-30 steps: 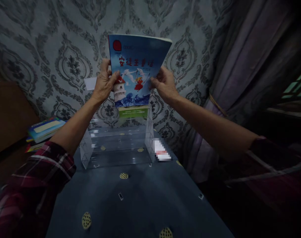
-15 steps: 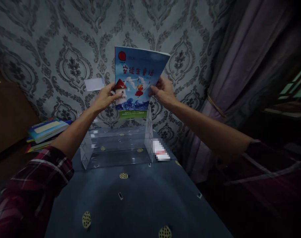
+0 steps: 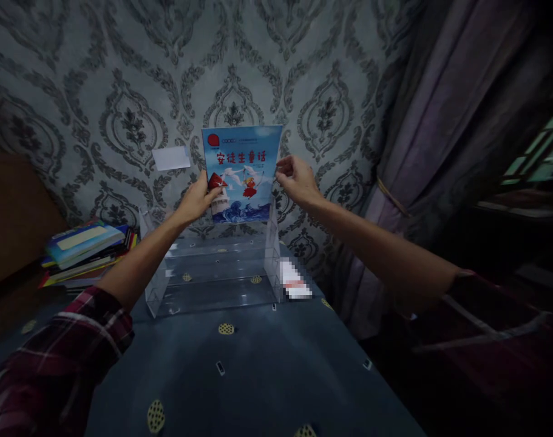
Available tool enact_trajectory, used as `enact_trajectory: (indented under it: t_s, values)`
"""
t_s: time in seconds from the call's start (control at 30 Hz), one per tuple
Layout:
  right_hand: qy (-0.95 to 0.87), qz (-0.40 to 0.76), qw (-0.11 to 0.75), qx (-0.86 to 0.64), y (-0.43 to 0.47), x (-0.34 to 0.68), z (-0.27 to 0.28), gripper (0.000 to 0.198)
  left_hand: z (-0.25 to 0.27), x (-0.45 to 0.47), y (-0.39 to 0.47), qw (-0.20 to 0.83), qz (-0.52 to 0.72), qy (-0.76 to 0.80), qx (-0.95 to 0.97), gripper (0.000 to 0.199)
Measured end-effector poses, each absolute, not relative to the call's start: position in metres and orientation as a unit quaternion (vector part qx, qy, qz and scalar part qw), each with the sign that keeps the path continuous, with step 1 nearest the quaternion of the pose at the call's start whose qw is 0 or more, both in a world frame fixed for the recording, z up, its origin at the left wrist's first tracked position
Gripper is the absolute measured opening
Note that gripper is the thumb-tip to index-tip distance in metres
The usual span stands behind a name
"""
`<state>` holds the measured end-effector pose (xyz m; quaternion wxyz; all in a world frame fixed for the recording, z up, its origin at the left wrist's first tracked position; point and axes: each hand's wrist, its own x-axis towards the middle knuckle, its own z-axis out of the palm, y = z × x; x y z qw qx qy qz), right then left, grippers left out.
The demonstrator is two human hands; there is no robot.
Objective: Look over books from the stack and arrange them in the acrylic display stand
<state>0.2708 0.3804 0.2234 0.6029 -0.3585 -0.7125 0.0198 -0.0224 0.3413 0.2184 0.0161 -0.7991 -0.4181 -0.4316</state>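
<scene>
Blue book (image 3: 242,176) is lower in the frame than half a second ago, cover flatter and facing the camera; right hand (image 3: 298,182) no longer overlaps the cover. Book is upright at frame centre, over the back of the clear rack (image 3: 272,261); can't tell if its bottom edge rests on it. Left hand (image 3: 196,200) grips the book's left edge, thumb on front, other fingers mostly hidden. Right hand is at the book's right edge, fingers curled, thumb close to index; can't tell if it pinches the edge or is just beside it. Rack stands mid-frame on the dark patterned tablecloth (image 3: 258,388), tiers bare. Stack of books (image 3: 85,246) at left of frame, slightly uneven. White card (image 3: 171,159) upper left of centre, against patterned wallpaper (image 3: 233,60). Pixelated white item (image 3: 295,280) right of rack. Tied curtain (image 3: 403,182) on right side.
</scene>
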Motion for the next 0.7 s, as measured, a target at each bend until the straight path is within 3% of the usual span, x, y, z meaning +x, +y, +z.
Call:
enact_trajectory:
  t_s: [0.13, 0.3, 0.7]
  values:
    - [-0.7, 0.104, 0.598, -0.376, 0.377, 0.27, 0.213, 0.038, 0.216, -0.021, 0.337, 0.024, -0.413, -0.436, -0.799, 0.056]
    - [-0.729, 0.219, 0.549, -0.345, 0.362, 0.255, 0.199, 0.027, 0.219, -0.017, 0.336, 0.035, -0.366, -0.498, -0.786, 0.048]
    - [-0.68, 0.2, 0.611, -0.351, 0.373, 0.237, 0.184, 0.028, 0.222, -0.006, 0.33, 0.043, -0.349, -0.551, -0.757, 0.041]
